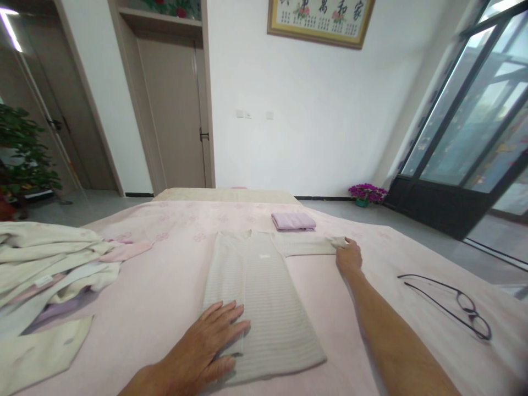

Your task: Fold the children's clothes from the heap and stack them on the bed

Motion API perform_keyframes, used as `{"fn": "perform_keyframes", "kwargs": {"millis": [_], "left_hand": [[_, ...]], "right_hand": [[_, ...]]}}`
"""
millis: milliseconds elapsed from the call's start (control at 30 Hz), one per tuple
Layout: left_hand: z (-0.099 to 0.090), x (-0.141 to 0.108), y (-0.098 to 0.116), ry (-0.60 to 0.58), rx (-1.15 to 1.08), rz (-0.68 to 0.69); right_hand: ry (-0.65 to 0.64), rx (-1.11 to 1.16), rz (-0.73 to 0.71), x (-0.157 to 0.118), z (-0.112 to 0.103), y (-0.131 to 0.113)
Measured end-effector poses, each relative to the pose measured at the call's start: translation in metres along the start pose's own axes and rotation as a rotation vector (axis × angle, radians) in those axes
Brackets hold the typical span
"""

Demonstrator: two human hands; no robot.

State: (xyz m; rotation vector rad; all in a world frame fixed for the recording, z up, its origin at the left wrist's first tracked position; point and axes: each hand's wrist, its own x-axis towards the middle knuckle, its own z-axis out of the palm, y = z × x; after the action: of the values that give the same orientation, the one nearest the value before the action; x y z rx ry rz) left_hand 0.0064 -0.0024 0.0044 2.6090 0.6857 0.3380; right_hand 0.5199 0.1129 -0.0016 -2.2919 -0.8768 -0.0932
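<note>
Pinching the cuff (337, 242) in my right hand (350, 256), I hold the sleeve (307, 246) out rightward, square to the pale shirt (268, 300), which stretches away from me on the pink cloth (165, 286); my left hand (214, 334) lies flat, ungripping, on its near-left side.

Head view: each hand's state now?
Left hand: open, palm down on the striped garment.
Right hand: closed, holding the garment's outstretched sleeve by its end.

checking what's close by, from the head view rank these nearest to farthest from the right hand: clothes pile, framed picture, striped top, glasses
1. Striped top: right hand on its sleeve end
2. Glasses: right side of the pink cover
3. Clothes pile: far left side
4. Framed picture: on the wall beyond
</note>
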Motion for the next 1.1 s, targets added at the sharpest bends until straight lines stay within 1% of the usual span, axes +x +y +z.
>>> {"fn": "perform_keyframes", "kwargs": {"millis": [67, 133, 200, 233, 267, 300, 333, 400, 433, 467, 500, 533, 567, 600, 633, 700, 767, 833, 900, 967, 1033, 1100], "left_hand": [[0.003, 0.0, -0.003, 0.113, -0.229, -0.079], [0.004, 0.002, -0.006, 0.265, -0.577, -0.189], [0.003, 0.006, -0.009, 0.422, -0.982, -0.277], [0.001, 0.009, -0.011, 0.496, -1.167, -0.302], [-0.001, 0.011, -0.013, 0.561, -1.327, -0.317], [-0.003, 0.013, -0.016, 0.611, -1.459, -0.329], [-0.005, 0.015, -0.017, 0.648, -1.564, -0.343], [-0.009, 0.017, -0.02, 0.697, -1.695, -0.393], [-0.012, 0.017, -0.021, 0.71, -1.726, -0.425], [-0.013, 0.018, -0.021, 0.717, -1.735, -0.456], [-0.015, 0.019, -0.02, 0.725, -1.724, -0.484], [-0.016, 0.019, -0.02, 0.733, -1.701, -0.511], [-0.017, 0.02, -0.021, 0.742, -1.673, -0.537], [-0.017, 0.021, -0.021, 0.756, -1.647, -0.562], [-0.017, 0.022, -0.023, 0.767, -1.629, -0.588], [-0.017, 0.025, -0.027, 0.778, -1.612, -0.651], [-0.018, 0.029, -0.032, 0.773, -1.6, -0.715], [-0.019, 0.034, -0.034, 0.773, -1.562, -0.779], [-0.022, 0.04, -0.034, 0.78, -1.492, -0.829], [-0.026, 0.046, -0.032, 0.787, -1.411, -0.863], [-0.028, 0.052, -0.032, 0.789, -1.348, -0.889], [-0.029, 0.057, -0.035, 0.777, -1.324, -0.929]], "right_hand": [[-0.014, 0.076, -0.044, -0.007, 0.003, -0.023], [-0.035, 0.157, -0.129, -0.021, 0.008, -0.054], [-0.059, 0.235, -0.225, -0.047, 0.012, -0.089], [-0.081, 0.292, -0.28, -0.066, 0.013, -0.107], [-0.137, 0.435, -0.345, -0.088, 0.013, -0.125], [-0.216, 0.571, -0.405, -0.113, 0.013, -0.14], [-0.322, 0.671, -0.476, -0.138, 0.012, -0.154], [-0.617, 0.772, -0.671, -0.187, 0.008, -0.171], [-0.784, 0.785, -0.779, -0.205, 0.006, -0.175], [-0.887, 0.773, -0.83, -0.219, 0.002, -0.175], [-0.935, 0.734, -0.841, -0.227, -0.001, -0.173], [-0.927, 0.683, -0.831, -0.228, -0.005, -0.168], [-0.883, 0.62, -0.806, -0.225, -0.01, -0.161], [-0.811, 0.55, -0.776, -0.218, -0.015, -0.152], [-0.743, 0.471, -0.755, -0.209, -0.02, -0.141], [-0.647, 0.305, -0.718, -0.19, -0.031, -0.116], [-0.608, 0.131, -0.693, -0.178, -0.043, -0.09], [-0.64, -0.012, -0.656, -0.177, -0.058, -0.067], [-0.674, -0.109, -0.609, -0.184, -0.073, -0.05], [-0.69, -0.161, -0.583, -0.196, -0.087, -0.04], [-0.715, -0.168, -0.587, -0.208, -0.098, -0.037], [-0.766, -0.151, -0.582, -0.218, -0.105, -0.037]]}}
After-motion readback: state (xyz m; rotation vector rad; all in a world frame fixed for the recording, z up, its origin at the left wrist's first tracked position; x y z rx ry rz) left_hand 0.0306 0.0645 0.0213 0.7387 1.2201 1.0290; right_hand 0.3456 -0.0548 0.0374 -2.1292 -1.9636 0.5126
